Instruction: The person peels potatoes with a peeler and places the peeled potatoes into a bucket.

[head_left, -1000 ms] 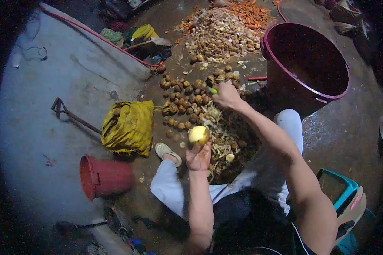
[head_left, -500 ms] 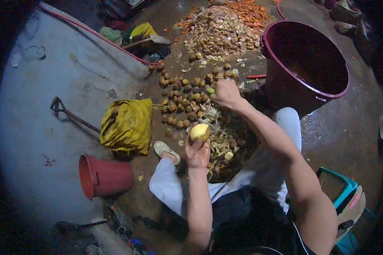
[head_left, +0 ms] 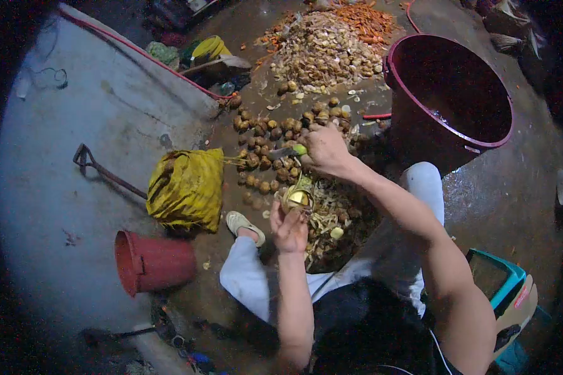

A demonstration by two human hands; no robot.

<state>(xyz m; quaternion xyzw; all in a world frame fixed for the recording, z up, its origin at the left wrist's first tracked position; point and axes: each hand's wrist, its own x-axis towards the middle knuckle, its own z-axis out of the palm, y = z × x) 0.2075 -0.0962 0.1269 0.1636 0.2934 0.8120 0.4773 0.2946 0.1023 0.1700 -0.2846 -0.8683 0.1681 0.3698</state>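
Note:
My left hand [head_left: 289, 231] is closed around a round brown-skinned root vegetable [head_left: 299, 198]; its bared flesh is yellow, and what look like strips of peel hang about it. My right hand [head_left: 326, 150] grips a knife [head_left: 284, 152] with a green handle, its blade pointing left, above and apart from the vegetable. Beyond the hands, several whole brown vegetables [head_left: 264, 164] lie on the floor. Between my legs is a heap of peelings [head_left: 325, 234].
A large maroon tub [head_left: 413, 119] stands at the right. A yellow sack [head_left: 187, 187] and a red bucket [head_left: 162, 259] are at the left, near a shovel handle [head_left: 109, 170]. Piles of pale pieces [head_left: 331, 50] and orange pieces [head_left: 372, 22] lie at the back. A teal-edged container [head_left: 510, 275] is behind my right arm.
The knife's blade now shows, as my right hand has shifted slightly left and down. The vegetable in my left hand has tilted, with peel strips around it.

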